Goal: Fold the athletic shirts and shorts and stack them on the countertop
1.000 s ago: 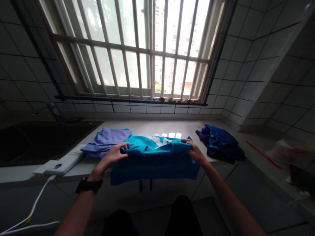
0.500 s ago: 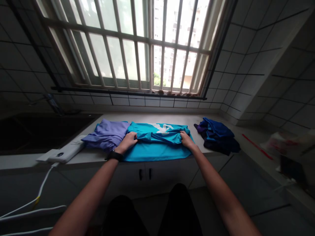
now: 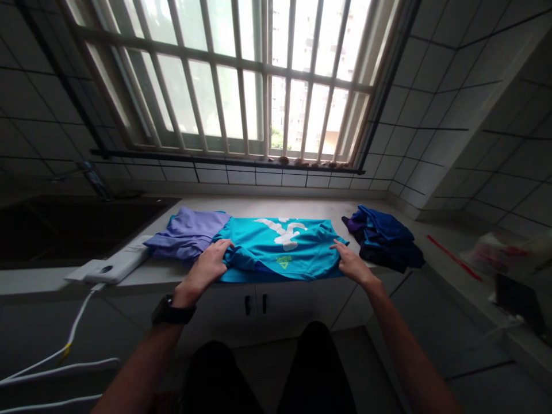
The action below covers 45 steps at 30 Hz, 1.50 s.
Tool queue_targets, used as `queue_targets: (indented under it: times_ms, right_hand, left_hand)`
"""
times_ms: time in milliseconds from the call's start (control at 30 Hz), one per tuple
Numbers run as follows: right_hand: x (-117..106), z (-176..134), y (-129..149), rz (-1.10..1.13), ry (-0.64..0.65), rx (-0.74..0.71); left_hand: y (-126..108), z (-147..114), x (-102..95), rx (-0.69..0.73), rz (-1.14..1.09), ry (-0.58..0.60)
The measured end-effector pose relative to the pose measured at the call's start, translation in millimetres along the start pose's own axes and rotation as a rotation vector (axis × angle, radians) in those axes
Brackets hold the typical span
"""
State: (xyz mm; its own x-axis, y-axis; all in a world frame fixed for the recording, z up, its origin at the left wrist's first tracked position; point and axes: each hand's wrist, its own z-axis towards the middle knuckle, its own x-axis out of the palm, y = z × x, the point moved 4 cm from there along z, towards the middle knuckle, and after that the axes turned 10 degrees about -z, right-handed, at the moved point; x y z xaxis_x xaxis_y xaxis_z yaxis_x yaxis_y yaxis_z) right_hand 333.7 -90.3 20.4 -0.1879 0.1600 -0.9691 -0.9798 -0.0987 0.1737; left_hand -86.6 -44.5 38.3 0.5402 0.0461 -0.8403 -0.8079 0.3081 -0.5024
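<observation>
Nearest, two dark-clad knees (image 3: 317, 368) stand before the turquoise shirt (image 3: 276, 253), with the cupboard doors (image 3: 280, 305) just below it. The shirt lies on the counter (image 3: 276, 206) along its front edge, white print upward, its near side rucked into loose layers. The step in hand looks like settling the cloth and drawing it straight; a next move would call for an even hold on both sides, so the layers stay aligned. The left hand (image 3: 209, 265) is at the shirt's left side, fingers half curled and touching the fabric — I cannot tell whether they pinch it. The right hand (image 3: 352, 264) is at the shirt's right side, loosely bent and partly open, fingertips at the edge; whether any cloth is caught is also unclear. Left of the shirt, touching it, lies a lilac garment (image 3: 190, 230), with a white box (image 3: 118, 264) beyond that; right of it, apart, sits a dark blue pile (image 3: 383, 230). Farthest — behind the shirt — is the barred window (image 3: 241, 75).
</observation>
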Motion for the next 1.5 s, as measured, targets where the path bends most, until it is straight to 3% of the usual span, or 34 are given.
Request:
queue_targets:
  times_ms: [67, 200, 267, 367, 433, 500, 600, 667, 767, 867, 967, 1133, 1267, 1367, 1500]
  right_hand:
    - [-3, -5, 12, -0.070, -0.043, -0.001]
    - [4, -14, 36, -0.065, -0.004, -0.085]
    - [6, -17, 39, -0.034, 0.017, -0.080]
    - [-1, -18, 27, -0.104, 0.022, 0.047]
    - [-9, -18, 17, -0.228, 0.036, 0.182]
    - [-17, -18, 11, -0.336, 0.034, 0.298]
    - [-22, -18, 18, -0.370, 0.008, 0.363]
    - [-16, -17, 31, -0.350, 0.037, 0.357]
    - [-1, -13, 47, -0.346, 0.138, 0.368]
    - [10, 0, 50, -0.342, 0.203, 0.396]
    - [13, 24, 40, -0.315, 0.257, 0.401]
    - [1, 80, 24, -0.257, 0.278, 0.382]
    - [-9, 117, 40, -0.247, 0.240, 0.446]
    - [1, 126, 69, -0.199, 0.273, 0.446]
    - [30, 113, 94, -0.077, 0.399, 0.421]
  left_hand:
    - [-16, -1, 6.2, 0.035, 0.046, -0.003]
    - [-48, -5, 28.7, 0.211, -0.023, 0.191]
    - [-54, -8, 31.5, 0.217, -0.017, 0.158]
    - [-57, -16, 24.9, 0.242, 0.025, 0.035]
    - [-58, -21, 20.9, 0.276, 0.057, 0.076]
    - [-55, -21, 15.7, 0.251, 0.101, 0.105]
    - [-47, -11, 7.6, 0.162, 0.169, 0.018]
    - [-40, -3, 9.5, 0.111, 0.222, -0.001]
    - [-28, 3, 21.8, -0.018, 0.294, 0.068]
    - [-24, -1, 32.5, -0.101, 0.356, 0.108]
    - [-35, -11, 37.5, -0.123, 0.434, 0.091]
    - [-83, -30, 42.1, -0.074, 0.437, 0.060]
    - [-112, -30, 36.3, -0.132, 0.332, 0.137]
    - [-109, -11, 25.4, -0.084, 0.329, 0.123]
    - [-70, 20, 22.9, -0.026, 0.361, 0.027]
